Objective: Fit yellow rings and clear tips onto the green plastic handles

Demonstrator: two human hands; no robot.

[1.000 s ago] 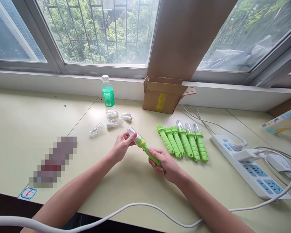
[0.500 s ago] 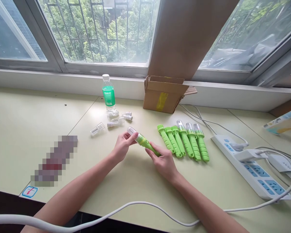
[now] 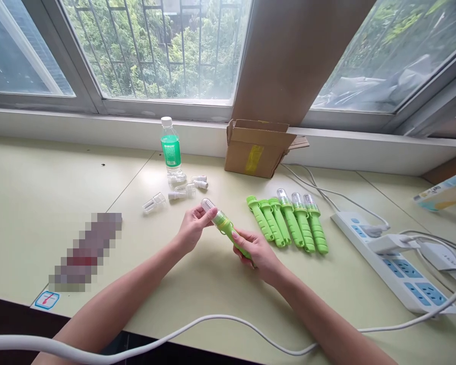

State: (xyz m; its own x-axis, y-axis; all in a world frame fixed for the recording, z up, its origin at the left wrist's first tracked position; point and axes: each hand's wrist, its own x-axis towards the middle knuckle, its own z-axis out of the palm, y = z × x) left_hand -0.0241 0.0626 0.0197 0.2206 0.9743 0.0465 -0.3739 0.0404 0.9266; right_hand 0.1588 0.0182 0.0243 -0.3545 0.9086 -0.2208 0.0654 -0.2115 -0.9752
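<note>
Between both hands, above the table's middle, is a green stick light [image 3: 223, 223] with a clear ribbed cap, tilted with its cap up and to the left. My left hand [image 3: 193, 227] pinches the clear cap between thumb and fingers. Around the green handle, my right hand [image 3: 259, 253] is closed, covering much of its lower end. To the right lies a row of several similar green sticks [image 3: 302, 225]; some wear clear caps, others show bare threaded tops. Loose clear caps [image 3: 154, 203] and white inner pieces [image 3: 201, 185] lie beyond my left hand.
A bottle with a green label [image 3: 171, 149] stands behind the caps. An open cardboard box [image 3: 254, 149] is near the window. At right lies a white power strip [image 3: 395, 263] with plugs; a white cable [image 3: 213, 318] crosses the front edge. A pixelated object [image 3: 87, 251] is at left.
My right hand has shifted its grip on the green handle, its fingers now wrapped further around it. The handle's lower end has swung slightly downward; my left hand stays on the cap.
</note>
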